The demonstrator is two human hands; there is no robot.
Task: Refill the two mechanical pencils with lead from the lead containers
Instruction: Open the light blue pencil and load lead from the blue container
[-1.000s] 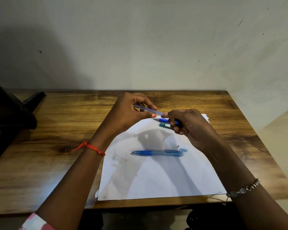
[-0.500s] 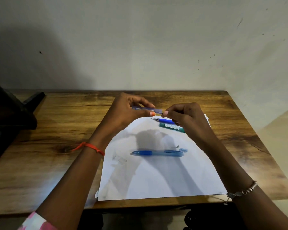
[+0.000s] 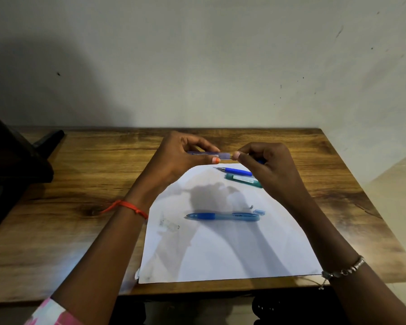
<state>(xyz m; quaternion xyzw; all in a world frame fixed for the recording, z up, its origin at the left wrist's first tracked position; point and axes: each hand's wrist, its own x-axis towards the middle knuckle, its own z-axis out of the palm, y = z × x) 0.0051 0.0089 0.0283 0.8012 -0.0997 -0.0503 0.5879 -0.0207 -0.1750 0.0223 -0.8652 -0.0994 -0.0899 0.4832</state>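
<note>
so compared with a second ago, the dark blue pencil (image 3: pixel 238 171) has been put down. it's now lying on the white paper (image 3: pixel 232 254), tip to the left, just beside the green lead container (image 3: pixel 243 180) on its far side, with its back end hidden by the right hand (image 3: pixel 267 167). that hand has been freed up and brought to the end of the purple lead container (image 3: pixel 224 155), which is held roughly level above the far edge of the paper, gripped between the thumb and fingers of the left hand (image 3: pixel 181 160). the right thumb and forefinger are pinched together right at the container's mouth. a thin dark sliver can just be made out there, most likely a lead (image 3: pixel 231 157) being drawn out, though it's too fine to be sure. the rest of the right fingers are curled in. the light blue pencil (image 3: pixel 223 216) is left untouched on the paper, nearer the body, lying flat with a small cap (image 3: pixel 259 212) off and just beside its back end, so it looks opened up for loading. judging from all that, the step in hand is getting a lead out, and neither pencil can be called refilled yet. the lead should be pulled straight and gently, since it could be snapped by a sideways tug or lost on the wooden table (image 3: pixel 80 207).
</note>
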